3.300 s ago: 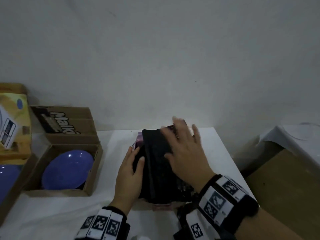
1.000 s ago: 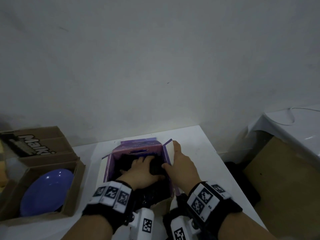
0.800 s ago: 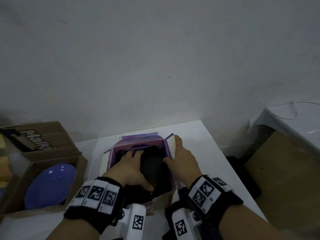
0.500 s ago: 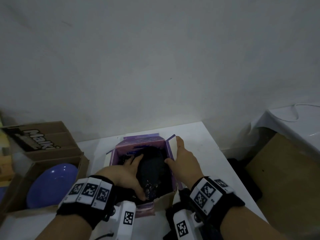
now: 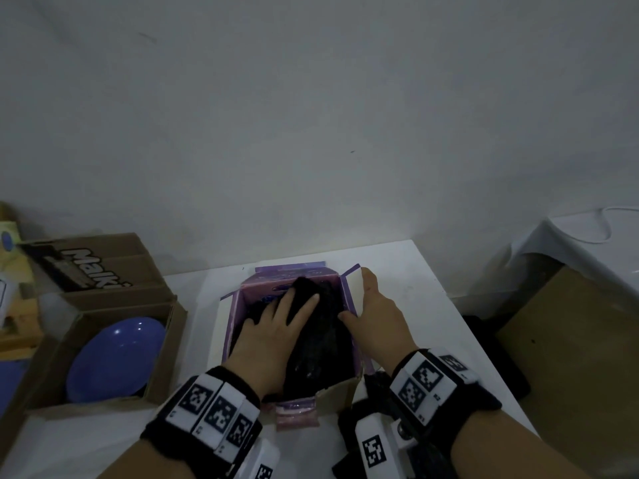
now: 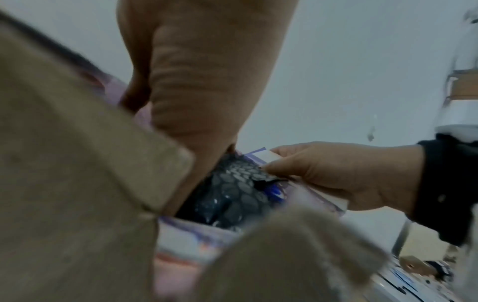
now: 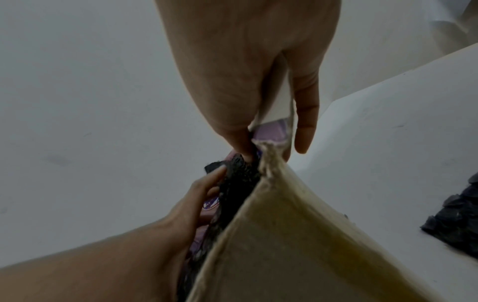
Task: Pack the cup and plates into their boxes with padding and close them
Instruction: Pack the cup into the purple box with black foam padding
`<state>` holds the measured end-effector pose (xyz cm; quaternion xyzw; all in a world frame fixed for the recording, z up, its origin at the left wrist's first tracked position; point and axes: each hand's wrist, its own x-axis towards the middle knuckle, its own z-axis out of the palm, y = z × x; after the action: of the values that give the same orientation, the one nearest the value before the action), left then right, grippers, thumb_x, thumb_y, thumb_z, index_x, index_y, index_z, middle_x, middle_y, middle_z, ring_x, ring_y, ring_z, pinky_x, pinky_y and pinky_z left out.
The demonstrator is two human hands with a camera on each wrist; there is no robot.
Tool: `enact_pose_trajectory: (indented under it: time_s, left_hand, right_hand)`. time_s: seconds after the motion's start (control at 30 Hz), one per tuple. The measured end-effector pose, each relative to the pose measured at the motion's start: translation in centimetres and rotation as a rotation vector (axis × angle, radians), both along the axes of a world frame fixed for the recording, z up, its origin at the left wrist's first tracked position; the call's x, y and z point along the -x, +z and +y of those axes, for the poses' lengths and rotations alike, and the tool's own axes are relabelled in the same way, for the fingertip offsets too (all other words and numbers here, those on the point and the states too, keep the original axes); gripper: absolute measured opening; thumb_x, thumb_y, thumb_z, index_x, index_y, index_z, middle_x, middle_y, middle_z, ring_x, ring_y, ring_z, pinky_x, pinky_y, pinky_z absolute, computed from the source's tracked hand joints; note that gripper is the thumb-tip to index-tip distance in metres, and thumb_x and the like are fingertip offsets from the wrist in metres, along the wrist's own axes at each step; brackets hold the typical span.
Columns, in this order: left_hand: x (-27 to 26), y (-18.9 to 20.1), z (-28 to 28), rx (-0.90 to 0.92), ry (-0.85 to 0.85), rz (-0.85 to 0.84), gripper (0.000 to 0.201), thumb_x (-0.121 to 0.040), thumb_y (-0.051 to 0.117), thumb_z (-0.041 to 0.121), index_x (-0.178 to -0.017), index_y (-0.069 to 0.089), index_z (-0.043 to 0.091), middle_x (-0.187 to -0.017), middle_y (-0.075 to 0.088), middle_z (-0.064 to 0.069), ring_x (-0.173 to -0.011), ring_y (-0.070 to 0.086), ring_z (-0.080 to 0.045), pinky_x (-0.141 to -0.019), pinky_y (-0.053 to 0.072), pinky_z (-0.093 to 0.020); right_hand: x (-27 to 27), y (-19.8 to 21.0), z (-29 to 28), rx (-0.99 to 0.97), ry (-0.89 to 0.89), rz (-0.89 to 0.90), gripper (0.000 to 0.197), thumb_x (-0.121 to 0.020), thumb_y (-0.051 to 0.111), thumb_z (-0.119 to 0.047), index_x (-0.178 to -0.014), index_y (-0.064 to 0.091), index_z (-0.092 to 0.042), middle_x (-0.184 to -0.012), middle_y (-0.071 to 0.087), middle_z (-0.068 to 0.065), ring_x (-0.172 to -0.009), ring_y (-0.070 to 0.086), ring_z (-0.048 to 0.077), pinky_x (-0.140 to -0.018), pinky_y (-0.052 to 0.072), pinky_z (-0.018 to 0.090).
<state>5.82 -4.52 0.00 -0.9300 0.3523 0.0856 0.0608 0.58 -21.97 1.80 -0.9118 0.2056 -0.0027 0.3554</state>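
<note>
Nearest the camera, two wrists carry black bands set with white coded tags. Just beyond them stands the purple box (image 5: 238, 318), open at the top on the white table (image 5: 415, 271), its near flap (image 5: 337, 392) showing plain brown card on the inside and hanging outward toward the wrists.

The box is filled with black padding (image 5: 321, 340), a dark, crumpled, faintly glossy stuff (the left wrist view shows a scale-like bubbled texture on it (image 6: 238, 188)). It fills the right half of the box and bulges up to the rim at the far end. The cup itself cannot be seen.

The left hand (image 5: 276, 326) lies flat on the padding inside the box, fingers straight and spread, pressing down. The right hand (image 5: 377, 319) holds the box's right flap (image 5: 352, 288): the thumb is inside against the purple wall, the fingers run straight along the white outer face, so the flap is pinched between them.

To the left sits an open brown carton (image 5: 162, 340) holding a blue plate (image 5: 114, 357), which leans against the carton's far side. Behind it, raised flaps bear white lettering. At the far left edge, part of another blue plate (image 5: 10, 382) shows.

Beyond the table is a bare pale wall.
</note>
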Motion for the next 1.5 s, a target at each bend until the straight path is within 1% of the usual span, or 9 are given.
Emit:
enact_pose_trajectory:
  time_s: [0.23,0.4,0.6,0.73,0.9,1.17,1.23,1.33,1.5]
  left_hand:
    - [-0.4,-0.1,-1.2,-0.094,-0.112,0.216,0.111,-0.071,0.075,0.028,-0.143,-0.009,0.041,-0.155,-0.011,0.003,-0.143,-0.003,-0.027,-0.101,0.034,-0.064]
    - [-2.6,2.4,-2.4,-0.112,-0.005,0.594,0.111,-0.067,0.077,0.039,-0.145,-0.002,0.043,-0.156,-0.012,0.007,-0.143,-0.011,-0.024,-0.116,0.012,-0.054]
    - [-0.1,-0.5,-3.0,-0.035,0.015,0.345,0.107,-0.069,0.071,0.049,-0.144,-0.005,0.040,-0.153,-0.014,0.005,-0.142,-0.014,-0.029,-0.101,0.012,-0.077]
    - [-0.3,0.2,-1.5,0.148,0.066,0.492,0.117,-0.065,0.072,0.054,-0.144,-0.014,0.042,-0.155,-0.023,0.008,-0.141,-0.026,-0.020,-0.111,-0.004,-0.065]
    - [0.8,2.3,0.8,0.780,0.396,0.718,0.116,-0.049,0.051,0.085,-0.144,-0.005,0.048,-0.156,-0.015,0.014,-0.138,-0.028,-0.008,-0.116,-0.007,-0.052]
    - [2.3,0.2,0.4,0.766,0.456,0.656,0.106,-0.060,0.037,0.090,-0.145,-0.005,0.044,-0.158,-0.014,0.008,-0.139,-0.028,-0.010,-0.114,-0.011,-0.045]
    - [2.4,0.8,1.1,0.901,0.420,0.517,0.083,-0.078,0.043,0.074,-0.147,0.011,0.040,-0.159,0.003,0.009,-0.141,-0.011,-0.003,-0.117,0.006,-0.041]
    - [1.6,0.8,2.7,0.970,0.254,0.147,0.047,-0.093,0.052,0.034,-0.138,0.039,0.028,-0.148,0.033,0.007,-0.136,0.016,0.001,-0.114,0.025,-0.034]
    - [0.9,-2.0,4.6,0.926,0.284,0.011,0.039,-0.089,0.053,0.012,-0.129,0.050,0.015,-0.142,0.043,-0.007,-0.139,0.029,-0.024,-0.115,0.025,-0.042]
  right_hand:
    - [0.0,0.1,0.0,-0.002,-0.002,-0.009,0.079,-0.089,0.056,-0.028,-0.148,0.004,-0.024,-0.103,0.065,0.010,-0.091,0.063,0.028,-0.078,0.050,0.034]
    - [0.0,0.1,0.0,-0.002,-0.001,0.003,0.080,-0.089,0.056,-0.027,-0.148,0.003,-0.023,-0.104,0.065,0.010,-0.092,0.063,0.028,-0.079,0.050,0.035]
    - [0.1,0.4,0.0,-0.002,0.007,0.002,0.078,-0.090,0.056,-0.026,-0.148,0.003,-0.023,-0.107,0.065,0.010,-0.093,0.063,0.027,-0.079,0.048,0.032]
    - [0.2,0.4,0.1,0.004,0.004,0.003,0.080,-0.089,0.056,-0.026,-0.149,0.003,-0.022,-0.105,0.065,0.011,-0.092,0.063,0.028,-0.076,0.047,0.031]
    - [0.2,0.0,0.1,-0.012,-0.002,-0.013,0.079,-0.088,0.057,-0.026,-0.148,0.005,-0.020,-0.102,0.065,0.012,-0.090,0.063,0.030,-0.076,0.049,0.033]
    - [0.6,0.6,-0.3,-0.104,0.012,-0.021,0.078,-0.089,0.060,-0.037,-0.148,0.010,-0.023,-0.115,0.060,0.005,-0.102,0.058,0.025,-0.082,0.043,0.029]
    - [2.0,0.4,-1.1,-0.277,-0.090,-0.075,0.062,-0.092,0.049,-0.049,-0.143,0.024,-0.025,-0.110,0.060,0.003,-0.098,0.057,0.021,-0.085,0.042,0.030]
    - [5.9,-2.1,-2.3,-0.307,-0.267,-0.201,0.040,-0.097,0.032,-0.048,-0.099,0.052,-0.013,-0.080,0.063,0.003,-0.075,0.061,0.023,-0.076,0.049,0.036]
    - [12.5,-7.8,-2.9,0.133,0.254,0.307,0.031,-0.081,0.058,-0.056,-0.085,0.055,-0.025,-0.092,0.054,-0.010,-0.094,0.050,0.012,-0.085,0.044,0.031]
